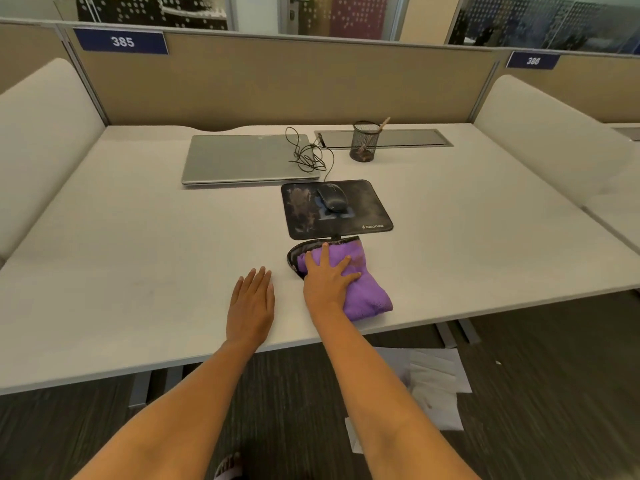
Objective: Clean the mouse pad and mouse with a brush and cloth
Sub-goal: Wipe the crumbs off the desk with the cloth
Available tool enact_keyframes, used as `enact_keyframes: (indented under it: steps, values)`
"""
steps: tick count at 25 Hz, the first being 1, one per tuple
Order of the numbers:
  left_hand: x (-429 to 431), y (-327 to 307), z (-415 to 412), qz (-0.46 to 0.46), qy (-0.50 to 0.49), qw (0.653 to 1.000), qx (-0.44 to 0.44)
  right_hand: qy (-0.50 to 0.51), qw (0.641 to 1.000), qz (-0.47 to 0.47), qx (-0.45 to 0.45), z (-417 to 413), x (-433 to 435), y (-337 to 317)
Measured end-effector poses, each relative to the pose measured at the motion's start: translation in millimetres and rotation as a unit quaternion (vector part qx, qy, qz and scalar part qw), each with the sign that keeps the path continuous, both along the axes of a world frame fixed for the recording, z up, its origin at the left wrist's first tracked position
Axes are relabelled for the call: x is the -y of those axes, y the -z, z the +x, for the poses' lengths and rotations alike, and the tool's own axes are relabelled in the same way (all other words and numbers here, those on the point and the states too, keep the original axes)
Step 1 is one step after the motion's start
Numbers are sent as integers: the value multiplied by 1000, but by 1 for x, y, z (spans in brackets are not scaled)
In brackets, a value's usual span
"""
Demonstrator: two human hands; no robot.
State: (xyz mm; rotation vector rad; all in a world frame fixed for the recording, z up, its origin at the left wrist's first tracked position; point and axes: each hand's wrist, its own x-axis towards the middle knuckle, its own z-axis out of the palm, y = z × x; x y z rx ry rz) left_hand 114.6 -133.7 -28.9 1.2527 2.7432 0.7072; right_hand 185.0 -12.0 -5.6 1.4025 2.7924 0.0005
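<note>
At 6 o'clock of dirty mouse pad (337, 209), my flat-open right hand (329, 277) presses cloth (360, 282); left hand (251, 299) open, idle; mouse (332, 197) uncleaned.

Probably office: numbered desk partitions (277, 77).

A pale desk (138, 237) fills the middle of the room view. Behind the desk stands a tan partition (277, 84) with a blue number plate (122, 41) reading 385 at its top left. Beyond the partition runs a glass wall (346, 15). White side panels (41, 133) flank the desk. Below the desk lies dark striped carpet (277, 410), with sheets of white paper (436, 382) on it.
</note>
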Motion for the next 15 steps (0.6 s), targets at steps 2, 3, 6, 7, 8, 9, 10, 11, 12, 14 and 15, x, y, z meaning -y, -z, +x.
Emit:
enact_keyframes:
  steps: [2,3,6,7,8,9,10,11,12,14,15]
  values:
    - [-7,1,10,-9,8,1000,-3,12,1000,10,7,14,-12,0]
    - [-12,1,16,-12,14,1000,-3,18,1000,13,12,22,-18,0]
    - [-26,2,33,-19,32,999,-3,28,999,28,35,48,-32,0]
    - [-31,1,39,-22,39,999,-3,31,998,39,48,57,-36,0]
    - [-37,1,46,-25,46,999,-3,37,996,49,62,67,-40,0]
    - [-42,1,51,-28,52,998,-4,44,995,57,74,77,-44,0]
    - [-47,1,57,-30,59,998,-5,51,993,63,84,87,-48,0]
    - [-52,1,62,-33,66,997,-6,61,992,68,92,98,-51,1]
    - [-56,1,66,-35,74,997,-8,74,990,72,99,109,-55,1]
    - [-64,1,76,-40,91,995,-11,104,986,75,109,137,-62,-1]
    - [-68,1,80,-44,99,994,-11,120,984,71,108,151,-65,-1]
